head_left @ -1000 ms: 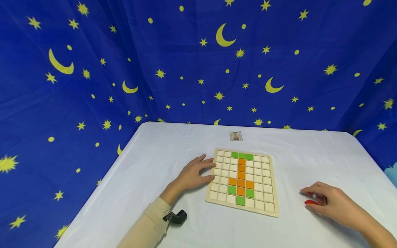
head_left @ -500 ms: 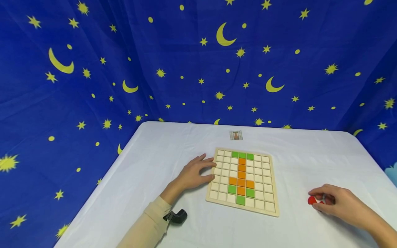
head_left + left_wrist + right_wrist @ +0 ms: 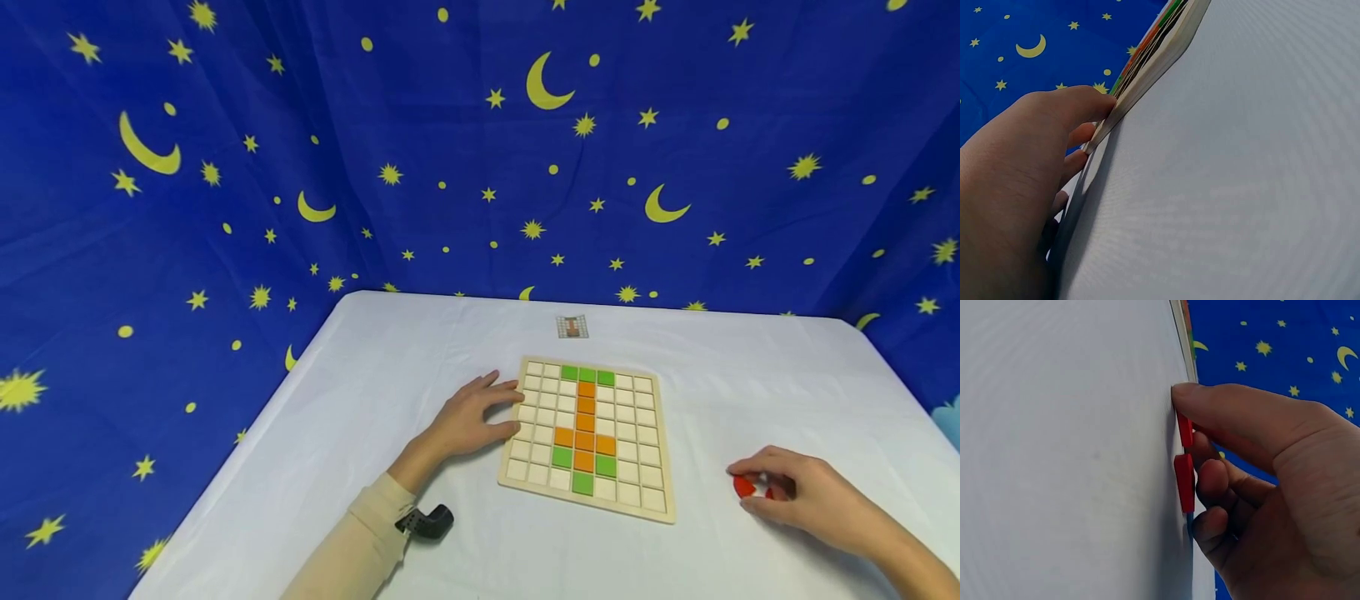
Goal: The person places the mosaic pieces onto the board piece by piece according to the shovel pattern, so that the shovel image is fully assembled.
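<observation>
A wooden grid board lies on the white table, with orange tiles and green tiles set among pale squares. My left hand rests at the board's left edge, fingers spread, fingertips and thumb touching the rim. To the right of the board, my right hand pinches a flat red tile between thumb and forefinger, low over the cloth. In the right wrist view, a second red tile shows beside the curled fingers. Its exact hold is partly hidden.
A small card with a printed grid pattern lies behind the board. Blue curtains with yellow moons and stars surround the white tabletop. A black wrist device sits at the left sleeve.
My right hand shifted a little right, then back left, and the red tile between its fingers moved along. My left hand and the board stayed in place.
</observation>
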### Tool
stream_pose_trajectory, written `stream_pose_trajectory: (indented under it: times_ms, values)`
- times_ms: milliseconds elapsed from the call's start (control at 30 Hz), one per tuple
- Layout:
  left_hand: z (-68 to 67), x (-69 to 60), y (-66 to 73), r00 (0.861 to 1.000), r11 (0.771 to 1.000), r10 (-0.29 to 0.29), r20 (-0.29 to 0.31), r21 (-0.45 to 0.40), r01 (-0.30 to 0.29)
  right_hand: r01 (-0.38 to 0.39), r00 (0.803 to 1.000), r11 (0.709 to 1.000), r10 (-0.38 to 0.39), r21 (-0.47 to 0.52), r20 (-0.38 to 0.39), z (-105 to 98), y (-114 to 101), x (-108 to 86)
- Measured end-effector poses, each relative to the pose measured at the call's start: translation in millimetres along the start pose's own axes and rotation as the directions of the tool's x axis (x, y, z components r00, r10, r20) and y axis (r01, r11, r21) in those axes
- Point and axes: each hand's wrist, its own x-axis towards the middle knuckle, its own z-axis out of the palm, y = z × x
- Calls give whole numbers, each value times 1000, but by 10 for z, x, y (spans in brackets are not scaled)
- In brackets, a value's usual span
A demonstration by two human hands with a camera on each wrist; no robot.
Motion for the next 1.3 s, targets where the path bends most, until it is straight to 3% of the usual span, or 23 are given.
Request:
stream_pose_trajectory:
  times_ms: [500,1167,1300]
  values:
    - [11,-8,-23,1000,1000,10,-15,-9,-10,47,998,998,-46,31,-37,78,-94,97]
    - [-6,-2,-3,1000,1000,6,-5,-14,-6,63,998,996,-64,69,5,155,-346,303]
    - [-4,-1,-1,1000,1000,9,-5,-13,-9,94,996,993,-95,65,4,203,-387,367]
